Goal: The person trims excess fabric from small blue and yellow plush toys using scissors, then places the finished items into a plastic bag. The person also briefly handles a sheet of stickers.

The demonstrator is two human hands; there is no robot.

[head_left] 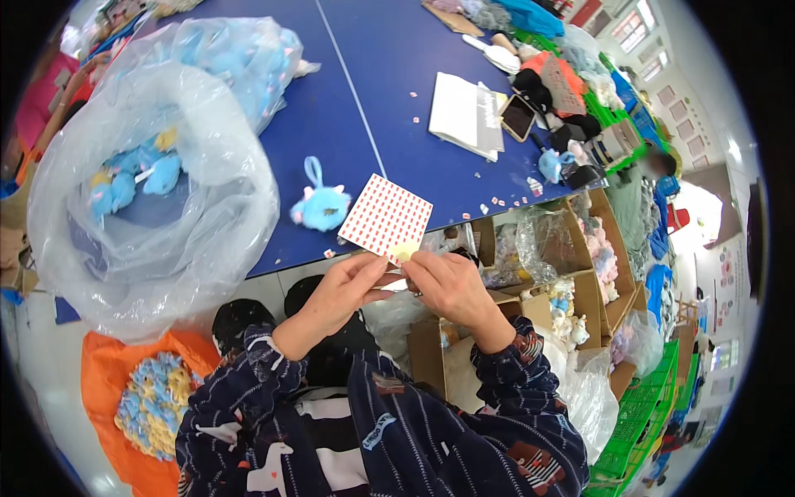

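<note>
A sheet of small red-and-white stickers (pixel 386 211) lies slanted at the table's near edge, its near corner over the rim. A pale yellow bare patch shows at that corner. My left hand (pixel 344 286) is closed, with thumb and fingers pinching the sheet's near corner. My right hand (pixel 451 286) is closed too, its fingertips pressed together at the yellow patch; whether a sticker is between them is too small to tell. Just left of the sheet rests a fluffy blue plush pendant (pixel 323 207) with a loop strap (pixel 313 171).
A large clear plastic bag (pixel 240 195) with blue plush toys stands open at left. White booklets (pixel 465 112) and a phone (pixel 518 117) lie at back right. Below the table are an orange sack (pixel 99 389) of plush pieces, cardboard boxes (pixel 426 352) and green crates (pixel 642 414).
</note>
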